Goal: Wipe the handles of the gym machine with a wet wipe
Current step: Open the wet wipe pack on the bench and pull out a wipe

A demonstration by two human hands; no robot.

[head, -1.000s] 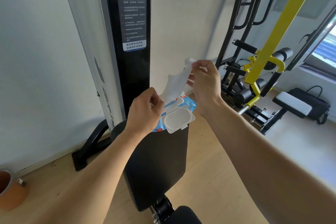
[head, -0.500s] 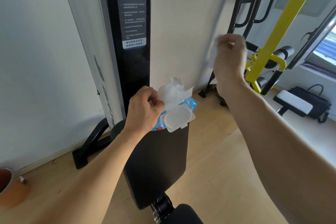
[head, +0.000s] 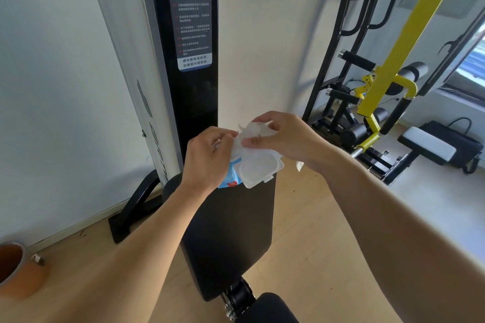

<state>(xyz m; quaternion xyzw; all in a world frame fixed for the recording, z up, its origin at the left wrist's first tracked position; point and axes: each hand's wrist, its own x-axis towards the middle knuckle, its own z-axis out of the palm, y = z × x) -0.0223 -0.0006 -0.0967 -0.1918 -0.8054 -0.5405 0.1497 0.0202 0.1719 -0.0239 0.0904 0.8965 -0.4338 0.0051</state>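
Note:
My left hand grips a blue pack of wet wipes above the bench, its white flip lid hanging open. A crumpled white wipe sticks out of the pack's opening. My right hand is at the pack, with thumb and fingers pinched on that wipe. A white corner of a wipe shows under my right wrist. The gym machine's black foam handles stand at the right, well away from both hands.
A black bench pad lies directly below the hands. Behind it rises a black upright column with a label. A yellow bar, a grey padded seat and a black bag are at the right. An orange pot sits bottom left.
My right hand pulled a wipe up out of the pack, swung it high to the right, then came back down onto the wipe sticking out of the pack. My left hand barely moved.

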